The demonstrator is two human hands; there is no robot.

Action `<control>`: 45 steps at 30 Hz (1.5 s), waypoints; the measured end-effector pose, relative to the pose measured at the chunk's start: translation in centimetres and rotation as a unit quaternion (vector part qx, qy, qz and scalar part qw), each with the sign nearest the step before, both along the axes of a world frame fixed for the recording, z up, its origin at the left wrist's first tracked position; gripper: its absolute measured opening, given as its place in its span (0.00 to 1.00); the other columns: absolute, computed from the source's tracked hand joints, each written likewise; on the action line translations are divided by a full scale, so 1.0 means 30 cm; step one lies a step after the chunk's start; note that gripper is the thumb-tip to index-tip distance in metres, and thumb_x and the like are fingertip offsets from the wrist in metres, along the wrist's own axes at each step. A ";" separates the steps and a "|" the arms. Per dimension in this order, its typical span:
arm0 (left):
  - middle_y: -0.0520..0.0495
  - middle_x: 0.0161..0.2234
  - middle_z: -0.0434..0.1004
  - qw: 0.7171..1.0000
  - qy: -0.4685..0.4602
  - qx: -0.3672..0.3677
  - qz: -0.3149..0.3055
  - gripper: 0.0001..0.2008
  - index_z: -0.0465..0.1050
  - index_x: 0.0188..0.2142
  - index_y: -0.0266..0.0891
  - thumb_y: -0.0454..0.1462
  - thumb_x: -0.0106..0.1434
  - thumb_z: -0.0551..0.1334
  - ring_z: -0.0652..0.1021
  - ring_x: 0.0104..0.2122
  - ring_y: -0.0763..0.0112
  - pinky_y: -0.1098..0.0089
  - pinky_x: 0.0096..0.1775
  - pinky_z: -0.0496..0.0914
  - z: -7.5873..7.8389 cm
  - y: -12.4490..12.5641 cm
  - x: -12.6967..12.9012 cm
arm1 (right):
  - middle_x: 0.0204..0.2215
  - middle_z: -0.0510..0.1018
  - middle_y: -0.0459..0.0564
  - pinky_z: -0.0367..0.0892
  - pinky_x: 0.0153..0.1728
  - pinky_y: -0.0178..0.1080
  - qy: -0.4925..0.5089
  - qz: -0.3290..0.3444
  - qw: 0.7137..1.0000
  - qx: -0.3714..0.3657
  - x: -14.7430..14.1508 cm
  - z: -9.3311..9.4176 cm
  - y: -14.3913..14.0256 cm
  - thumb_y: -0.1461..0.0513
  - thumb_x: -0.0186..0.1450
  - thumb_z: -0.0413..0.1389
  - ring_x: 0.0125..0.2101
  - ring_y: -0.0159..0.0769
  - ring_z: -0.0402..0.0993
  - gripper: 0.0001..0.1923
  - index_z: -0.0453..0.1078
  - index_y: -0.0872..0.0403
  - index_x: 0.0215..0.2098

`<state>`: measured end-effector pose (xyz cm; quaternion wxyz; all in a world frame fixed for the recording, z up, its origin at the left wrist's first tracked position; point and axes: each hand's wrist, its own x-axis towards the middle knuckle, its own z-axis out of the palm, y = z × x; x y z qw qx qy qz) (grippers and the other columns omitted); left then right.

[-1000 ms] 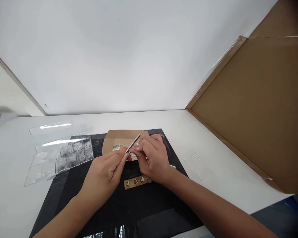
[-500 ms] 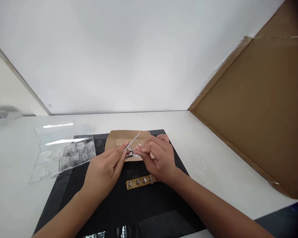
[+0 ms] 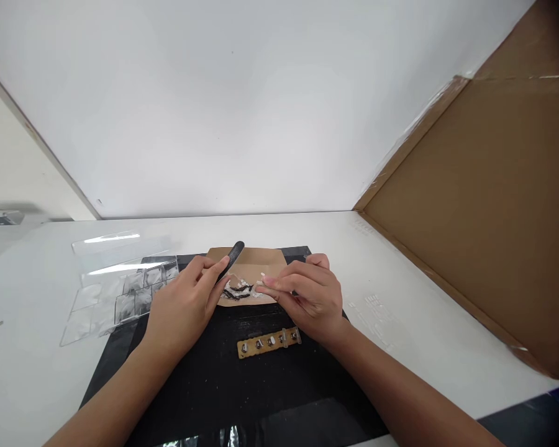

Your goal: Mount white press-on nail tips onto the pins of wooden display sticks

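My left hand (image 3: 186,304) is closed round a black nail file (image 3: 235,253), its rounded end pointing up and away to the right. Thumb and fingers of my right hand (image 3: 307,298) are pinched together to the right of the file; whatever is between them is too small to make out. Beneath both hands lies a brown paper sheet (image 3: 261,257) with small white pieces and dark strips (image 3: 237,292) on it. Nearer to me, a tan strip (image 3: 254,348) carries a row of round metal pieces, some with pale nail-shaped bits on top.
A black mat (image 3: 242,397) lies under the work on a white table (image 3: 326,230). At left an open clear compartment box (image 3: 140,298) holds whitish contents. Small clear pieces (image 3: 377,316) lie on the table at right, near a tall cardboard panel (image 3: 470,217).
The file has turned from edge-on to showing its black face. My hands have moved slightly apart, uncovering more of the scraps and the right end of the tan strip.
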<state>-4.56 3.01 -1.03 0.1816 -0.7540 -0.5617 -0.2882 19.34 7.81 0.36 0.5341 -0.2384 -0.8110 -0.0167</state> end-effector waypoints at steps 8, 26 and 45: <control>0.46 0.47 0.86 0.997 0.049 0.036 -0.045 0.12 0.79 0.55 0.42 0.33 0.74 0.63 0.80 0.43 0.57 0.58 0.47 0.69 0.019 0.009 -0.017 | 0.25 0.85 0.38 0.56 0.35 0.44 -0.020 -0.003 1.000 -0.004 0.007 0.002 -0.003 0.59 0.68 0.72 0.26 0.29 0.81 0.06 0.80 0.47 0.37; 0.50 0.38 0.87 0.990 -0.037 0.036 -0.132 0.04 0.80 0.44 0.43 0.33 0.74 0.65 0.82 0.39 0.63 0.57 0.48 0.63 0.017 -0.009 0.054 | 0.35 0.89 0.43 0.57 0.39 0.44 -0.040 -0.025 0.998 -0.051 0.010 -0.006 0.006 0.62 0.75 0.64 0.34 0.31 0.84 0.04 0.82 0.47 0.41; 0.45 0.48 0.86 0.878 -0.387 -0.195 -0.202 0.13 0.84 0.52 0.46 0.40 0.77 0.59 0.83 0.47 0.64 0.62 0.49 0.79 0.038 -0.056 0.104 | 0.31 0.87 0.38 0.53 0.35 0.45 -0.080 -0.043 0.995 0.051 0.012 0.019 -0.035 0.66 0.71 0.67 0.27 0.29 0.81 0.06 0.78 0.48 0.38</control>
